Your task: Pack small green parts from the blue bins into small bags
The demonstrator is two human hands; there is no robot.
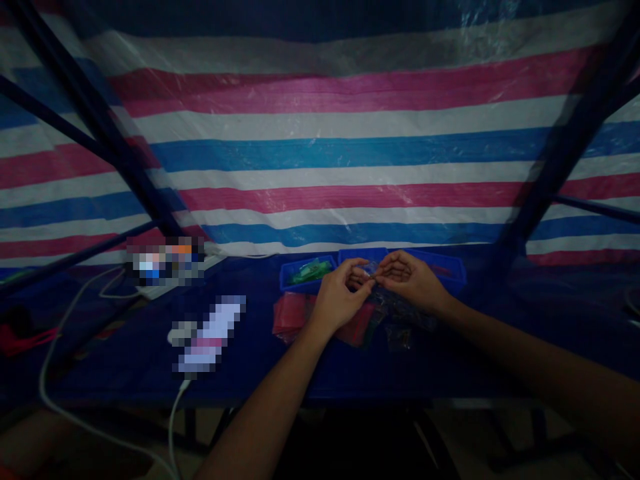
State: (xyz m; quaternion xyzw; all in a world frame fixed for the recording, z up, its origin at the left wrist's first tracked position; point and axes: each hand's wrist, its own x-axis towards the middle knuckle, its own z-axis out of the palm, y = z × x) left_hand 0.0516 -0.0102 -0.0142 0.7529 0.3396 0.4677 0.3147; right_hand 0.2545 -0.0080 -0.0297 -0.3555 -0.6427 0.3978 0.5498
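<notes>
My left hand [344, 297] and my right hand [414, 283] meet fingertip to fingertip above the blue table. Both are closed in a pinch, and what sits between the fingertips is too small and dark to name. A bit of clear plastic [370, 267] shows just behind the fingertips; whether it is held I cannot tell. Under my left hand lie pink-red plastic bags [290, 316]. Small clear bags with dark contents [400, 308] are heaped below my right hand, and one clear bag [399, 338] lies nearer the front edge.
Behind my hands stand blue bins, one with green packets [310, 270] and a wider one [457, 270] at right. Left on the table [270, 367] are a blurred-out phone [213, 333] on a white cable [173, 420] and a power strip [155, 288]. Striped sheeting hangs behind.
</notes>
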